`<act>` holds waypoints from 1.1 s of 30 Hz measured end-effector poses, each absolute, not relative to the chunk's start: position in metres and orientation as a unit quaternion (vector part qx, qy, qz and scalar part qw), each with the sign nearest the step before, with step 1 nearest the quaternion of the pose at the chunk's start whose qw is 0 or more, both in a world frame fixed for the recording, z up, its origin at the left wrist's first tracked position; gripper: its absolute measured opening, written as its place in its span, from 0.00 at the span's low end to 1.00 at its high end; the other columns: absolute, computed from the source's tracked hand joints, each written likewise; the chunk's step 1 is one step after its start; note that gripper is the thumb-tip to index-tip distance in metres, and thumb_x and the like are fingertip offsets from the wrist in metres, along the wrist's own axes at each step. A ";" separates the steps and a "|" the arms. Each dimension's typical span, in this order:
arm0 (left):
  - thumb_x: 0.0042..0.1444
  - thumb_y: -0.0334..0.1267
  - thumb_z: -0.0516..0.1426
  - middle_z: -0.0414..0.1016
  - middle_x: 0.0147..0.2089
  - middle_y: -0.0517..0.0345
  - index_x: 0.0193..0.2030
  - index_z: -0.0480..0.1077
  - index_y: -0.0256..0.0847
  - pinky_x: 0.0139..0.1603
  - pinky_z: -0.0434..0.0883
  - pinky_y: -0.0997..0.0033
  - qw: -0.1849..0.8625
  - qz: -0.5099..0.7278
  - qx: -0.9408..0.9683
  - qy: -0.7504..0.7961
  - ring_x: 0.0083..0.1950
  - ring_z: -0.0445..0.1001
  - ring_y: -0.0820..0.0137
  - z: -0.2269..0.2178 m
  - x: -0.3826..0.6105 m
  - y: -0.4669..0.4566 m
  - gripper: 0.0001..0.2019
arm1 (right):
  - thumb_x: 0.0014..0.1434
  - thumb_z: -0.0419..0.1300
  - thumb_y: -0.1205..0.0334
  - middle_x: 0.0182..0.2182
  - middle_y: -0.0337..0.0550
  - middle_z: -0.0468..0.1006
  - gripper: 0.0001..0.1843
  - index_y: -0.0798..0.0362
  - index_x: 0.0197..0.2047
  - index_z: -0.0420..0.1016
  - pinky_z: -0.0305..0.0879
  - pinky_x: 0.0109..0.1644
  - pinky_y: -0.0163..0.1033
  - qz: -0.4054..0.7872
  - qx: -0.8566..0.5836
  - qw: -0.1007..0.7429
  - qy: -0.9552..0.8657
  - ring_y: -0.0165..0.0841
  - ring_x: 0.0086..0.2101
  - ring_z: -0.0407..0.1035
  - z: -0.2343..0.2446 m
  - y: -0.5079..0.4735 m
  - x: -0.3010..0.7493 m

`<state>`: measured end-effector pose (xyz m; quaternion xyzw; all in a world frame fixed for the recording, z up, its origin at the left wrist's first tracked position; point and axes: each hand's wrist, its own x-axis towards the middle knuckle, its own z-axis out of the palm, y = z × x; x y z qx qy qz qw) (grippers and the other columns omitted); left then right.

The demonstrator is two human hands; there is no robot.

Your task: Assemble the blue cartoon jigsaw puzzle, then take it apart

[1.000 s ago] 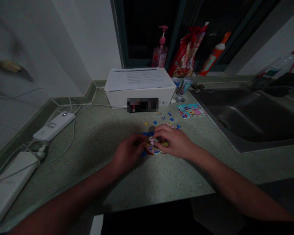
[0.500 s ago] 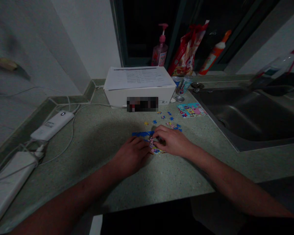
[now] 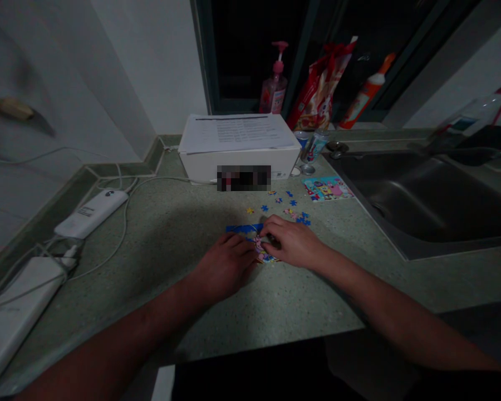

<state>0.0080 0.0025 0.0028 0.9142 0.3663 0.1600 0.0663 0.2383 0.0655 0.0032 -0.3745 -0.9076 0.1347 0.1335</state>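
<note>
Between the front edge of the countertop point(image 3: 275, 303) and the white box point(image 3: 242, 161) at its back edge, I have the jigsaw point(image 3: 241, 229) lying flat, largely hidden by both hands; its blue far border and some multicoloured part nearer the front edge show. My left hand point(image 3: 226, 266) is palm down with fingers bent over the jigsaw's left side; I can't tell whether it grips a piece or only rests there. My right hand point(image 3: 294, 240) comes in over the right side, thumb and forefinger curled toward each other beside a pinkish patch. Whether anything is pinched in those fingertips, I can't make out at this size.

Toward the back edge, just beyond the right hand, I see loose puzzle pieces point(image 3: 293, 203), mostly blue, with a yellow piece point(image 3: 250, 210) lying to the left of them. A colourful picture card point(image 3: 329, 189) lies beside the left edge of the sink point(image 3: 401, 245). Drink cans point(image 3: 316, 147) stand by the box's right end, and a printed sheet point(image 3: 237, 133) covers its top. Along the countertop's left edge I have a white device point(image 3: 91, 214) with a cable point(image 3: 126, 217) next to it.
</note>
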 end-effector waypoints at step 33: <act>0.72 0.36 0.56 0.82 0.52 0.55 0.52 0.77 0.43 0.58 0.70 0.53 0.064 0.167 0.915 0.361 0.53 0.77 0.60 0.002 0.008 0.002 0.09 | 0.70 0.59 0.61 0.43 0.42 0.77 0.08 0.50 0.43 0.81 0.63 0.38 0.37 0.120 -0.349 0.117 -0.922 0.33 0.38 0.74 0.002 0.063 0.235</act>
